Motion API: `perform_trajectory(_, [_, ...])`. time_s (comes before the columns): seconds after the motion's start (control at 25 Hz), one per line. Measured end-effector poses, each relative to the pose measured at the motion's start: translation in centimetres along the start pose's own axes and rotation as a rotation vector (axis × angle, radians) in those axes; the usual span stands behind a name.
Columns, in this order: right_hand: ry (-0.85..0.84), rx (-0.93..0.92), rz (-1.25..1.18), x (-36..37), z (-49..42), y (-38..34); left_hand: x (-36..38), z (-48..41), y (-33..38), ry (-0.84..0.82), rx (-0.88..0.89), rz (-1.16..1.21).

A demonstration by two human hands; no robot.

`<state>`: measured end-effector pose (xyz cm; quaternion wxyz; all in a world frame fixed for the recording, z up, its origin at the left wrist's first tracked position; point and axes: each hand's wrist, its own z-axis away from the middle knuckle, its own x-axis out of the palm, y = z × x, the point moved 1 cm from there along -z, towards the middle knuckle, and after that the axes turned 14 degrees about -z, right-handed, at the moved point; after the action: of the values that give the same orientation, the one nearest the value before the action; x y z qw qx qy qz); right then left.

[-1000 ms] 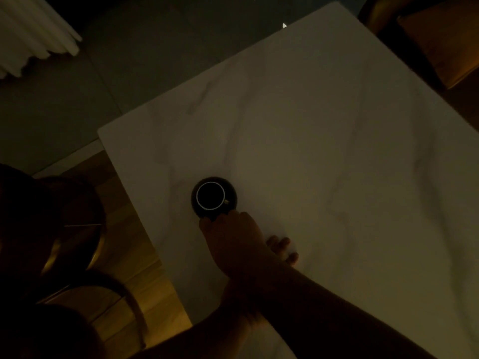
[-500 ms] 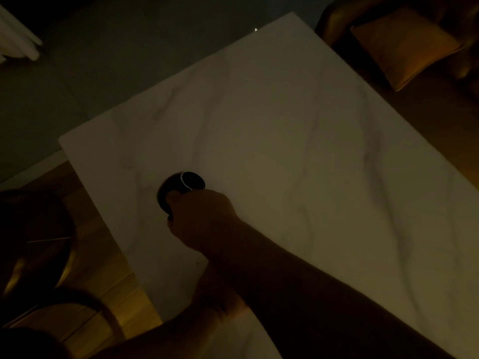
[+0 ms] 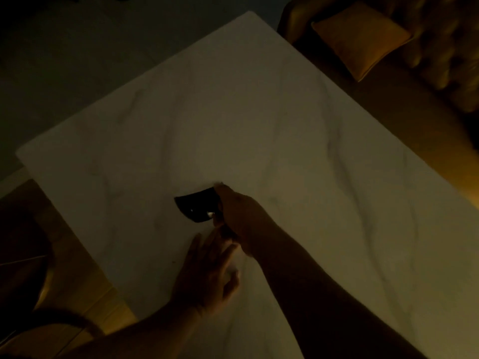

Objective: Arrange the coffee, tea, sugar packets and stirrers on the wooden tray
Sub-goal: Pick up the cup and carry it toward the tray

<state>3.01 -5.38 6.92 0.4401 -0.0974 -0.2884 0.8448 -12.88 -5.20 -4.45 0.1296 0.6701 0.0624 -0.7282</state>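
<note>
The room is very dim. My right hand (image 3: 238, 216) grips a small black cup (image 3: 198, 208) by its right side and holds it tilted above the white marble table (image 3: 259, 112). My left hand (image 3: 210, 273) hovers just below it with the fingers spread and nothing in it. No wooden tray, packets or stirrers appear in this view.
An armchair with a yellow cushion (image 3: 360, 40) stands past the table's far right edge. A round metal stool or side table (image 3: 23, 255) sits on the wooden floor at the left. The table's left corner (image 3: 19, 154) is close to the cup.
The cup stood upright on the table with my right hand reaching for it. Now my right hand has closed on it, lifted and tilted it. My left hand has come up underneath.
</note>
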Motion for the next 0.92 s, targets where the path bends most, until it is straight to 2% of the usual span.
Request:
perform_trajectory(0.04, [0.066,0.029,-0.125,-0.8,0.3,0.9,0.2,0.0,-0.1,-0.041,0.015,-0.010])
perform_trajectory(0.16, [0.143,0.023,-0.241,-2.4,1.5,4.2,0.9,-0.3,-0.2,-0.073,0.042,-0.059])
perform_trajectory(0.2, [0.165,0.039,-0.352,-2.7,2.1,4.8,0.9,-0.3,-0.1,-0.105,0.042,-0.062])
perform_trajectory(0.32, [0.116,0.058,-0.804,-4.2,3.5,5.6,1.2,-0.2,-0.1,-0.104,0.025,-0.062])
perform_trajectory(0.36, [0.099,0.041,-0.833,-4.8,4.0,5.8,1.2,-0.2,-0.1,-0.109,0.024,-0.058])
perform_trajectory(0.44, [0.146,-0.005,-0.674,-6.1,4.7,6.5,1.3,-0.1,-0.1,-0.119,0.030,-0.058])
perform_trajectory(0.56, [0.302,-0.117,-0.254,-8.3,6.2,7.2,1.2,0.0,-0.1,-0.129,0.022,-0.068])
perform_trajectory(0.68, [0.333,-0.177,-0.023,-10.7,8.1,8.8,0.7,0.0,0.1,-0.125,0.029,-0.097])
perform_trajectory(0.92, [0.276,-0.124,-0.321,-16.3,13.0,15.1,0.7,-0.8,3.4,-0.161,0.043,-0.199])
